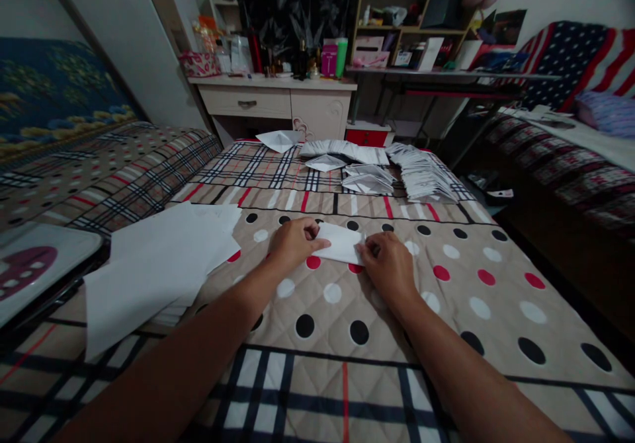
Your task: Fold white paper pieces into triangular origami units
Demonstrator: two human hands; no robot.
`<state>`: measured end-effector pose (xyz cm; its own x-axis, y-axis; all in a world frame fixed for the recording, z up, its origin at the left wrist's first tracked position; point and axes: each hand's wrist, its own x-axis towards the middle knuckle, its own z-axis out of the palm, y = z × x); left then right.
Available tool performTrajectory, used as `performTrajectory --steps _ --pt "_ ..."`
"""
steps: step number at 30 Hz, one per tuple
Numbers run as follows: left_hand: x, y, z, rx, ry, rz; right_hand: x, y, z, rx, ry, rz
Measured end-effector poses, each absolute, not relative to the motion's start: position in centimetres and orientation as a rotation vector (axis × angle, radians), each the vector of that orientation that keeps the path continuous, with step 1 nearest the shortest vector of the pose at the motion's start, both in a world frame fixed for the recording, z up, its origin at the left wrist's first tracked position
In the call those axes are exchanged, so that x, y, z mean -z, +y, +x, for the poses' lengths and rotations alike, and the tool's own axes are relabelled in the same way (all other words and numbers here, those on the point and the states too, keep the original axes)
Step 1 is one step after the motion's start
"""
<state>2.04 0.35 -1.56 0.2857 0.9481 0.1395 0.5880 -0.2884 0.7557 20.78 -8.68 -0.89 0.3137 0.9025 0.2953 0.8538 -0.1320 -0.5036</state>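
Note:
A small folded sheet of white paper lies on the dotted bedspread between my hands. My left hand pinches its left end, thumb laid along the top. At the right end, my right hand grips the edge between thumb and fingers. To the left spreads a loose pile of flat white paper sheets. Beyond my hands lie folded paper pieces, with long packed rows of more folded paper behind and to the right. Another folded piece sits apart at the far edge.
The patterned bedspread covers the surface under my arms. At the left edge rests a white, purple-marked flat object. A white dresser with bottles and boxes stands beyond the bed, beside a shelf unit. A striped couch is at right.

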Motion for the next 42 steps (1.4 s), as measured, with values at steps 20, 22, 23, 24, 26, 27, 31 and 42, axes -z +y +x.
performTrajectory --steps 20,22,23,24,26,27,31,42 --pt "0.4 -0.4 2.9 -1.094 0.977 1.403 0.9 -8.4 21.3 -0.705 -0.787 -1.220" --pt "0.3 -0.5 2.9 -1.083 0.967 1.418 0.7 -8.4 21.2 -0.721 -0.745 -1.213" --pt "0.3 -0.5 2.9 -1.082 0.969 1.417 0.6 -8.4 21.2 -0.735 -0.723 -1.209" --pt "0.3 -0.6 2.9 -1.084 0.975 1.412 0.4 -8.4 21.1 -0.748 -0.699 -1.204" --pt "0.3 -0.6 2.9 -1.090 0.986 1.396 0.2 -8.4 21.0 -0.770 -0.651 -1.191" --pt "0.3 -0.6 2.9 -1.094 0.988 1.386 0.2 -8.4 21.0 -0.776 -0.631 -1.186" --pt "0.2 -0.7 3.0 -1.102 0.982 1.359 0.1 -8.3 21.0 -0.782 -0.607 -1.188" --pt "0.1 -0.9 3.1 -1.124 0.960 1.314 0.1 -8.3 21.0 -0.780 -0.578 -1.180"
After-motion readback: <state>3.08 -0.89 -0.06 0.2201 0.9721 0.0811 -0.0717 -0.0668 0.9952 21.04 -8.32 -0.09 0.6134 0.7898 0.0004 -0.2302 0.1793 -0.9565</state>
